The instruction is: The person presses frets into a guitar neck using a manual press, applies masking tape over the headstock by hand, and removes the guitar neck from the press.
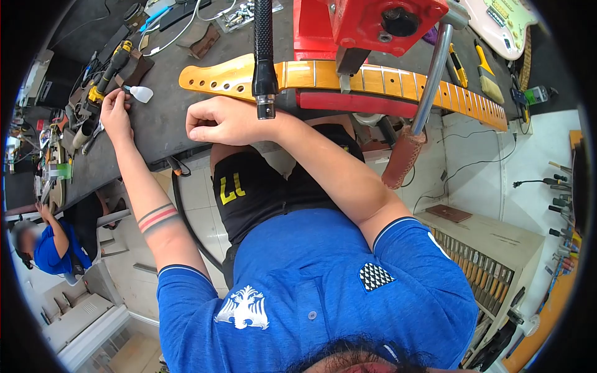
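Observation:
My left hand reaches over the left part of the workbench, with thumb and fingers pinched together at the narrow tip of a small white squeeze bottle. The bottle's round body points away from the hand, to the right. My right hand is curled in a loose fist near the bench's front edge, with nothing visible in it. Just beyond it a guitar neck lies across the bench, headstock to the left, under a red press or vise. A red padded block sits below the neck.
A black flexible stalk hangs in front of the headstock. To the right are a metal lever with a leather-wrapped handle, a brush and a pink guitar body. Tools crowd the far left, where another person sits.

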Demonstrator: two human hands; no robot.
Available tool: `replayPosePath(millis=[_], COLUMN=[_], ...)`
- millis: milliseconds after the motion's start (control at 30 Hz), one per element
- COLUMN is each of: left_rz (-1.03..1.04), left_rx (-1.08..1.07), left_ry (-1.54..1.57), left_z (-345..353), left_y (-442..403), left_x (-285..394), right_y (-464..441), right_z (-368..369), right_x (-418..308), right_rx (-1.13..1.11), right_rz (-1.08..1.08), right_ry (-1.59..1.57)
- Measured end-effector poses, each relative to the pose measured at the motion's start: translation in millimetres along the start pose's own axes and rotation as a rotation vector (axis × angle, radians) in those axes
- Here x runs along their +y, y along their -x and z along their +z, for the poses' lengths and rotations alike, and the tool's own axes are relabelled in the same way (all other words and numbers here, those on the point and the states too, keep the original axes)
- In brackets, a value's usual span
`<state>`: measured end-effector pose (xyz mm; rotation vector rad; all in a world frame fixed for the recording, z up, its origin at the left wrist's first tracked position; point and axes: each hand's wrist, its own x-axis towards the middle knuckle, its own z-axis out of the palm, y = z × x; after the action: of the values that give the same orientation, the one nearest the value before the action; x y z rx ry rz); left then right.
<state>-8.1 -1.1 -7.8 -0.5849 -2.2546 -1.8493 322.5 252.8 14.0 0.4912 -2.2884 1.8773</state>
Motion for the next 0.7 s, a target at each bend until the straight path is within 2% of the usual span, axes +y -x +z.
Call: replayPosePath(millis=[700], left_rz=[0.004], left_rx=[-0.003], left_ry=[-0.010], left_z=[-1.3], left_y=[-0.1], left_x=[-0.4], right_y=[1.5], right_z=[-2.2], right_x=[-5.3], right_rx=[-0.039], right_rz=[0.025], right_ry=[0.030])
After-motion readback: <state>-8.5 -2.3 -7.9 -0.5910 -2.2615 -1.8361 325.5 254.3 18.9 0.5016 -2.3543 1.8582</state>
